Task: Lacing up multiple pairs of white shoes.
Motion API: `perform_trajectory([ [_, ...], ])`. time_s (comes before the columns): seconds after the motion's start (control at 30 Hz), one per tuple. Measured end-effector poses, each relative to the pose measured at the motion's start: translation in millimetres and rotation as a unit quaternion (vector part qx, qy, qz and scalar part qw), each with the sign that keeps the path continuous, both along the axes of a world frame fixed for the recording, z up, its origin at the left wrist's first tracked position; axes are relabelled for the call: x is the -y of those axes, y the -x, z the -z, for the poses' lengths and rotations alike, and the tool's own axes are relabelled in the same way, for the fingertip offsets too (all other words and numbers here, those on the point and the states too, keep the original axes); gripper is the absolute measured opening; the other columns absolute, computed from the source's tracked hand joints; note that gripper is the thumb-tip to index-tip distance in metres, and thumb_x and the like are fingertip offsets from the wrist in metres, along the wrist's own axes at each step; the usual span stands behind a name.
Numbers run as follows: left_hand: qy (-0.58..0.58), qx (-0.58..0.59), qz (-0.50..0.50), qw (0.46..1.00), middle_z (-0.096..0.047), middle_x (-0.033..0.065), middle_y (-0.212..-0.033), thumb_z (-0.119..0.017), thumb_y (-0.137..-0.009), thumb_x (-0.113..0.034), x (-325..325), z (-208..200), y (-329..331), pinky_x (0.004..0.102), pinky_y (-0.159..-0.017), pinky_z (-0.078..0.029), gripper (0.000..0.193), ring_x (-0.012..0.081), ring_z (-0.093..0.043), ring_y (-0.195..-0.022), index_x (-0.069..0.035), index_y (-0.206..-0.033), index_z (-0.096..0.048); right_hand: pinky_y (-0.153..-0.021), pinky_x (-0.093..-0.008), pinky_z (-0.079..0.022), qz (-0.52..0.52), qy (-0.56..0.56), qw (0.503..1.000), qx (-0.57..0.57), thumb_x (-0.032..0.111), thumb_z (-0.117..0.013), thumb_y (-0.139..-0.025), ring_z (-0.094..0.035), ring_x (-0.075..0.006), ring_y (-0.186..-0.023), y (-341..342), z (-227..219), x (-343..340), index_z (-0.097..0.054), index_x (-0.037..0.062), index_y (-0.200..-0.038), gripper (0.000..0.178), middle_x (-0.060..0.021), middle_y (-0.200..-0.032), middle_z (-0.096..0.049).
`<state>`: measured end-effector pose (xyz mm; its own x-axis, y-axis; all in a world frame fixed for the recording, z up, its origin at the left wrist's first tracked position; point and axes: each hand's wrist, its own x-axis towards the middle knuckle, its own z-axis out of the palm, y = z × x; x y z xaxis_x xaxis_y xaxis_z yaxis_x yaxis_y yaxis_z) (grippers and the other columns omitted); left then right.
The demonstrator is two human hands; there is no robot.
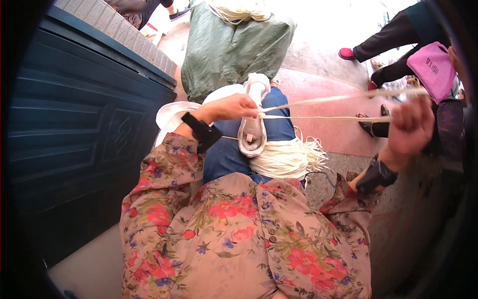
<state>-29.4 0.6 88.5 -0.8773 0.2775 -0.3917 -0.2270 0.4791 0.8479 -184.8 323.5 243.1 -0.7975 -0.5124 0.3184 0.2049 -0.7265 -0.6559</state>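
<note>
A white shoe (254,137) rests on my lap, its toe pointing away from me and its opening toward me. My left hand (236,106) is closed on the shoe's upper, its fingertips where the lace comes out. Off to the right, my right hand (411,124) is raised and closed round the off-white shoelace (326,118), slightly blurred. Two strands stretch taut between the shoe and that hand. On my thigh beside the shoe lies a thick bundle of cream laces (281,158). More white shoes (172,113) sit left of my left wrist, partly hidden by my arm.
A large green sack (234,55) stands ahead, with another lace bundle (241,11) on top. A dark blue panelled door (94,124) runs along my left. At the right, people in dark trousers (391,37) stand or sit near a pink bag (433,70).
</note>
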Motion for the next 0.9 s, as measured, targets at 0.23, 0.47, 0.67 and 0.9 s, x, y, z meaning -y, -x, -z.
perform_trajectory([
  [0.23,-0.377,-0.113,-0.317,0.863,-0.059,0.0059,-0.075,-0.044,-0.094,-0.02,99,-85,-44,0.0321,-0.077,-0.049,0.021,0.0165,-0.058,-0.072,-0.004,-0.084,-0.054,-0.036,-0.0194,-0.026,-0.096,-0.473,0.873,0.069,0.025,-0.058,-0.086,-0.034,-0.0026,-0.043,-49,133,69,-0.061,0.0079,-0.088,0.018,0.0053,-0.057,-0.043],
  [0.47,-0.407,-0.223,-0.505,0.728,-0.036,-0.0027,-0.06,-0.047,-0.093,-0.019,178,-135,-105,0.0238,-0.054,-0.029,0.018,0.0085,-0.034,-0.055,-0.003,-0.089,-0.054,-0.036,-0.0206,-0.016,-0.401,-0.39,0.723,0.405,0.021,-0.053,-0.089,-0.021,-0.0032,-0.041,-142,217,101,-0.044,0.0165,-0.071,0.021,0.009,-0.052,-0.028],
  [0.67,-0.167,-0.092,-0.463,0.865,-0.052,-0.0024,-0.065,-0.054,-0.088,-0.013,89,-18,-74,0.018,-0.05,-0.035,0.021,0.0053,-0.044,-0.054,0.0,-0.104,-0.058,-0.037,-0.0215,-0.017,-0.287,-0.305,0.734,0.534,0.027,-0.053,-0.091,-0.018,-0.0052,-0.04,-159,238,133,-0.043,0.0164,-0.07,0.025,0.008,-0.051,-0.025],
  [0.9,-0.018,-0.027,-0.329,0.944,-0.061,0.0022,-0.072,-0.056,-0.085,-0.014,-12,31,-45,0.0224,-0.056,-0.045,0.016,0.0096,-0.056,-0.062,-0.001,-0.092,-0.063,-0.037,-0.0204,-0.016,-0.303,-0.317,0.758,0.483,0.026,-0.051,-0.092,-0.019,-0.0041,-0.04,-161,216,113,-0.043,0.0172,-0.074,0.021,0.0091,-0.051,-0.025],
])
